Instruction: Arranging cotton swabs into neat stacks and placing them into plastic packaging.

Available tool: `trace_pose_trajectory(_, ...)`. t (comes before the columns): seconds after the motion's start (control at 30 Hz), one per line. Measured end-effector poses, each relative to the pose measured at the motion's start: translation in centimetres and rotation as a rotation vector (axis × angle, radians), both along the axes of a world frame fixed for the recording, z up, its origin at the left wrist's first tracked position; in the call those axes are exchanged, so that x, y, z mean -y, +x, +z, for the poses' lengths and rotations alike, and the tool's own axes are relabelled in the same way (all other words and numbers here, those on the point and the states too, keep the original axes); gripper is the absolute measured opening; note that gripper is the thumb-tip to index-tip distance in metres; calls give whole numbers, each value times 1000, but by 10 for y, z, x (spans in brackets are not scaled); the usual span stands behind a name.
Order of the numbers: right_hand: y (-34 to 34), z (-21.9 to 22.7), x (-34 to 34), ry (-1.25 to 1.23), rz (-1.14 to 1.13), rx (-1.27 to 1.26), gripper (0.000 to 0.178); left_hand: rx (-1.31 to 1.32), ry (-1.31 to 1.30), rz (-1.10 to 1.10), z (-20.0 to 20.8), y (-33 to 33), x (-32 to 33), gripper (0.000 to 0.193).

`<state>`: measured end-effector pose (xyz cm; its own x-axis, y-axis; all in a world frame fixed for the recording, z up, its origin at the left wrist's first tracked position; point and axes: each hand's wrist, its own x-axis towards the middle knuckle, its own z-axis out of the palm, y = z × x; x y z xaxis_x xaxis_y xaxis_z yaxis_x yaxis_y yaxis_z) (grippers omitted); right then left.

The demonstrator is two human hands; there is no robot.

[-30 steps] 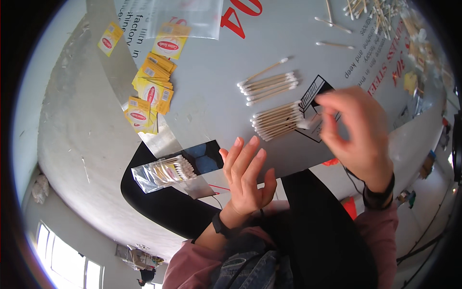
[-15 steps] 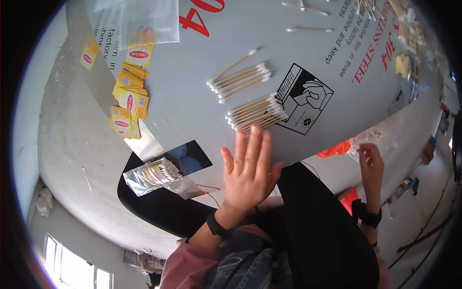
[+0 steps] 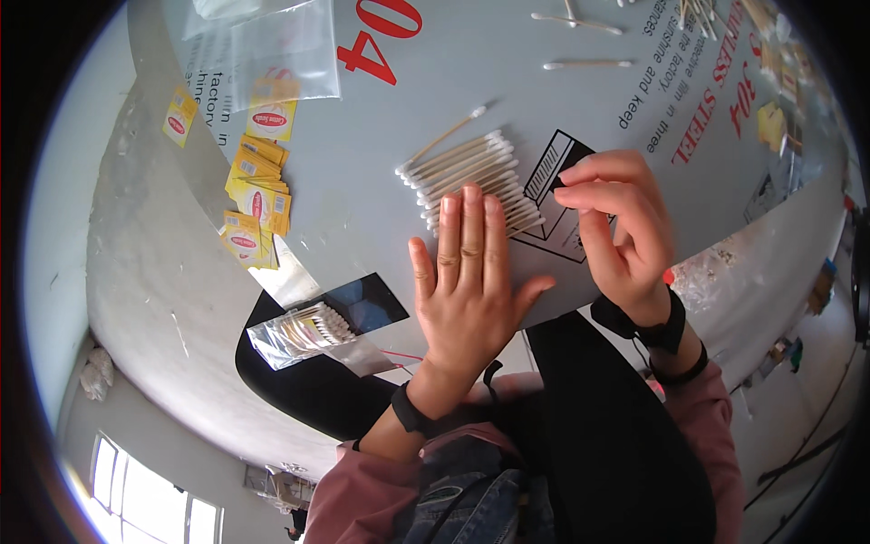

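My left hand [image 3: 467,295] lies flat with its fingers stretched over the near end of a row of wooden cotton swabs [image 3: 467,172]. The swabs lie side by side in one layer, their white tips at both ends. A single swab [image 3: 444,139] slants away from the row's far edge. To the right, my right hand [image 3: 630,240] hovers with bent fingers, thumb apart from them and nothing visible between. At the table's near edge, left of my left hand, a clear bag [image 3: 290,335] holds a bundle of swabs and a yellow card.
Overlapping yellow cards [image 3: 258,199] lie at the left, below clear plastic bags [image 3: 285,54]. A lone swab [image 3: 587,64] and other loose swabs [image 3: 698,16] lie at the far right. A dark blue-black card [image 3: 362,302] sits by the filled bag on the printed grey tabletop [image 3: 362,154].
My left hand has moved forward, and the two groups of swabs now form one row. My right hand has come in from beyond the table's right edge to beside the swabs.
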<state>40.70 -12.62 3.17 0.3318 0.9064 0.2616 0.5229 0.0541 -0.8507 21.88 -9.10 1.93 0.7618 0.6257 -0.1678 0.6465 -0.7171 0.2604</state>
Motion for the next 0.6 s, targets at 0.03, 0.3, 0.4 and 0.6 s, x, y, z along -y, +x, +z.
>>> trace_pose_trajectory(0.03, 1, -3, 1, -9, -6, 39, 32, 143, -31, 33, -4, -3, 0, 92)
trace_pose_trajectory(0.3, 2, -14, 3, 5, 12, 102, 25, 584, -208, 288, -2, -21, 2, 72)
trace_pose_trajectory(0.4, 2, -15, 1, -1, 15, 130, 23, 525, -115, 223, -2, -20, 0, 52)
trace_pose_trajectory(0.6, 0, -14, 0, -25, 21, 164, 22, 518, -127, 293, 1, -17, 1, 35)
